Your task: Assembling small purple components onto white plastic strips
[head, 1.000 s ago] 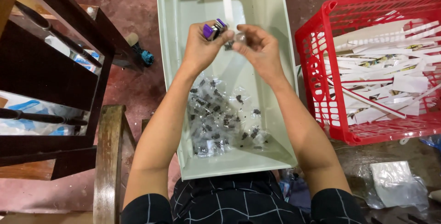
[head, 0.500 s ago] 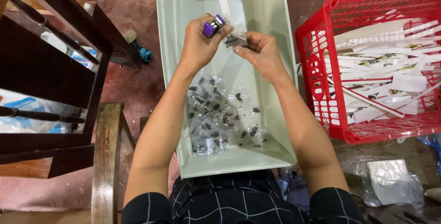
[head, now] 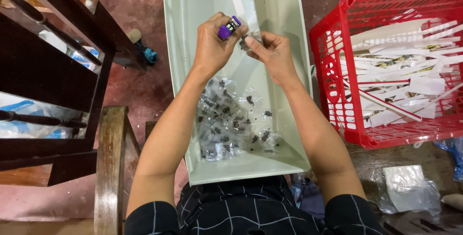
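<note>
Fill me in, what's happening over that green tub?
A person works over a pale green tub. The left hand grips a purple lighter, the right hand pinches a small clear packet beside it. More small packets with dark contents lie in the tub. A red basket of white paper strips sits to the right.

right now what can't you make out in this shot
- Purple lighter: head view, mostly wrapped by the left hand; only its top shows.
- Small clear bag pinched by the right hand: fingers cover it and the dark bits inside are too small to identify.
- Bags in the pale green bin: contents too small to identify.
- Red crate: cut off by the right edge.
</note>
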